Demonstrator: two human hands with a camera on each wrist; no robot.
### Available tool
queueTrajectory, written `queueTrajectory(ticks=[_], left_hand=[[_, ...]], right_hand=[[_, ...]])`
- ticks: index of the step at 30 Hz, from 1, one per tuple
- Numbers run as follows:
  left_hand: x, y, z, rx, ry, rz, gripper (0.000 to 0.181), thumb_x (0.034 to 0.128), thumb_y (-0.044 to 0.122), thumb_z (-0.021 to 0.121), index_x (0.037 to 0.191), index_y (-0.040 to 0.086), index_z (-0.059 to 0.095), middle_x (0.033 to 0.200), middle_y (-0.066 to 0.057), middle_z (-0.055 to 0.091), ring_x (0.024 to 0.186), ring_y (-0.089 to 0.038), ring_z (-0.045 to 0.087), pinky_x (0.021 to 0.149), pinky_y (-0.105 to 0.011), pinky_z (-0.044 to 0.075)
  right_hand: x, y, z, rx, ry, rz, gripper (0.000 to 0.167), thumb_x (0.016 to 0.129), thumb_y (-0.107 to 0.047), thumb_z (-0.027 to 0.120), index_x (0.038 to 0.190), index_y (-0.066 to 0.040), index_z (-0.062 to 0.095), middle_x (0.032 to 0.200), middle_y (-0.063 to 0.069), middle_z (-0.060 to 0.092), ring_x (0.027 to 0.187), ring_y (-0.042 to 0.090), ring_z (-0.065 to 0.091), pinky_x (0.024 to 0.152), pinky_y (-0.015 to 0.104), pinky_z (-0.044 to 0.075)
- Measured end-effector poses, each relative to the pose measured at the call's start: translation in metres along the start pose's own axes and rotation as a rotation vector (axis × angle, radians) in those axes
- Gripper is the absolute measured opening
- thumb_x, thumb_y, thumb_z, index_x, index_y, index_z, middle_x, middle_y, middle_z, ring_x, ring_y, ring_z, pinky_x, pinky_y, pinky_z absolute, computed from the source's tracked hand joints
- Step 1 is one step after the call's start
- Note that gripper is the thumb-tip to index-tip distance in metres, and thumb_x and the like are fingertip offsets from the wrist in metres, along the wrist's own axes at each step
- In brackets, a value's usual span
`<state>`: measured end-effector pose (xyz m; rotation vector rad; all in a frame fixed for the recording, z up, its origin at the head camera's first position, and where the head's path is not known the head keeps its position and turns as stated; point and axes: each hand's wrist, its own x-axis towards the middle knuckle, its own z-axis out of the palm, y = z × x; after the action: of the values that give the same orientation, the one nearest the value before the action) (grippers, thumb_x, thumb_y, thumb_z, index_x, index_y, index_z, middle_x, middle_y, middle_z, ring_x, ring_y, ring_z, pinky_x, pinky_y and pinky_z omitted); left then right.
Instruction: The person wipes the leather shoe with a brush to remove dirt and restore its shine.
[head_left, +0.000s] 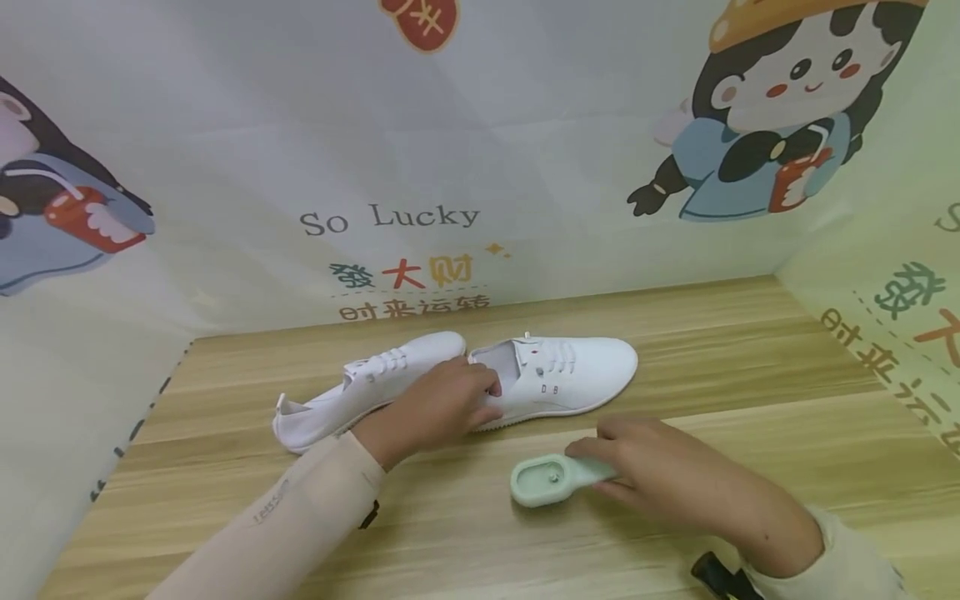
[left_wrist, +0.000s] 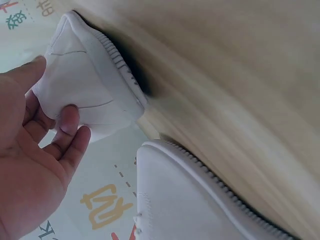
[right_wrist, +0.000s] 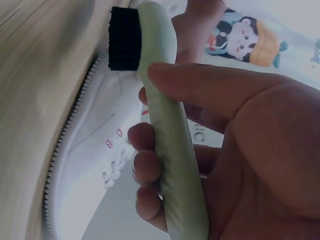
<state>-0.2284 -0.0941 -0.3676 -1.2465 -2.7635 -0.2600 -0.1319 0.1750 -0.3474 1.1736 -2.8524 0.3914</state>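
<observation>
Two white lace-up shoes lie on the wood-grain surface in the head view. My left hand (head_left: 442, 400) pinches the heel (left_wrist: 80, 75) of the right-hand shoe (head_left: 585, 375), which carries small letters on its side. Behind my left forearm sits the other shoe (head_left: 322, 417); its toe (left_wrist: 175, 195) shows in the left wrist view. A pale green brush (head_left: 542, 482) is gripped by its handle in my right hand (head_left: 660, 462), in front of the right-hand shoe and apart from it. Its black bristles (right_wrist: 125, 37) show in the right wrist view; the head view shows its hollow back.
The wood-grain surface (head_left: 420, 517) meets a pale printed backdrop (head_left: 540, 167) at the back, with side walls (head_left: 885, 275) of the same print. Black straps (head_left: 716, 575) sit at both wrists.
</observation>
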Motion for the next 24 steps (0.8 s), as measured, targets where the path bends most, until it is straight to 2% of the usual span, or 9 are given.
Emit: queueTrajectory(ticks=[5, 12, 15, 16, 19, 22, 24], left_hand=[[-0.015, 0.004, -0.001, -0.024, 0.021, 0.03, 0.014, 0.0913, 0.029, 0.063, 0.092, 0.015, 0.061, 0.085, 0.008, 0.06, 0.082, -0.013, 0.052, 0.081, -0.031, 0.043], [-0.036, 0.013, -0.005, -0.087, -0.031, -0.008, 0.011, 0.0934, 0.03, 0.059, 0.092, 0.019, 0.059, 0.086, 0.012, 0.055, 0.082, -0.008, 0.048, 0.079, -0.028, 0.043], [-0.047, 0.018, -0.009, -0.134, -0.046, -0.015, 0.01, 0.0932, 0.028, 0.06, 0.092, 0.019, 0.058, 0.085, 0.012, 0.053, 0.082, -0.008, 0.048, 0.076, -0.027, 0.043], [-0.051, 0.019, -0.009, -0.147, -0.051, -0.013, 0.009, 0.0931, 0.028, 0.06, 0.092, 0.019, 0.058, 0.084, 0.012, 0.053, 0.082, -0.008, 0.047, 0.081, -0.028, 0.043], [-0.061, 0.021, -0.012, -0.202, -0.072, -0.002, 0.008, 0.0929, 0.025, 0.061, 0.09, 0.02, 0.057, 0.082, 0.013, 0.051, 0.082, -0.007, 0.046, 0.08, -0.027, 0.043], [-0.069, 0.023, -0.015, -0.259, -0.087, 0.008, 0.007, 0.0924, 0.023, 0.062, 0.089, 0.02, 0.057, 0.08, 0.013, 0.049, 0.079, -0.008, 0.046, 0.078, -0.025, 0.042], [-0.074, 0.025, -0.018, -0.3, -0.106, 0.01, 0.007, 0.0929, 0.024, 0.061, 0.089, 0.02, 0.057, 0.08, 0.013, 0.048, 0.078, -0.009, 0.047, 0.072, -0.024, 0.041]], right_hand=[[-0.002, -0.004, -0.001, -0.001, 0.019, -0.052, 0.03, 0.08, -0.024, 0.076, 0.109, -0.022, 0.069, 0.084, -0.011, 0.052, 0.072, 0.003, 0.045, 0.063, 0.022, 0.043], [-0.002, -0.009, -0.007, 0.012, -0.022, -0.08, 0.036, 0.078, -0.025, 0.078, 0.113, -0.025, 0.069, 0.084, -0.013, 0.051, 0.068, 0.002, 0.044, 0.061, 0.021, 0.043], [-0.003, -0.014, -0.011, 0.007, -0.03, -0.086, 0.038, 0.079, -0.027, 0.077, 0.116, -0.028, 0.068, 0.083, -0.014, 0.049, 0.067, 0.002, 0.042, 0.061, 0.02, 0.042], [-0.004, -0.015, -0.012, 0.007, -0.031, -0.089, 0.038, 0.079, -0.027, 0.076, 0.116, -0.029, 0.068, 0.084, -0.014, 0.049, 0.068, 0.002, 0.042, 0.062, 0.02, 0.042], [-0.006, -0.019, -0.015, 0.01, -0.026, -0.095, 0.038, 0.08, -0.028, 0.076, 0.117, -0.031, 0.067, 0.085, -0.014, 0.049, 0.069, 0.002, 0.042, 0.063, 0.02, 0.042], [-0.008, -0.021, -0.017, 0.014, -0.018, -0.104, 0.04, 0.08, -0.027, 0.076, 0.118, -0.032, 0.067, 0.088, -0.013, 0.051, 0.07, 0.002, 0.042, 0.063, 0.02, 0.042], [-0.009, -0.022, -0.019, 0.016, -0.018, -0.106, 0.04, 0.08, -0.026, 0.076, 0.119, -0.032, 0.066, 0.089, -0.013, 0.051, 0.071, 0.002, 0.042, 0.064, 0.02, 0.042]])
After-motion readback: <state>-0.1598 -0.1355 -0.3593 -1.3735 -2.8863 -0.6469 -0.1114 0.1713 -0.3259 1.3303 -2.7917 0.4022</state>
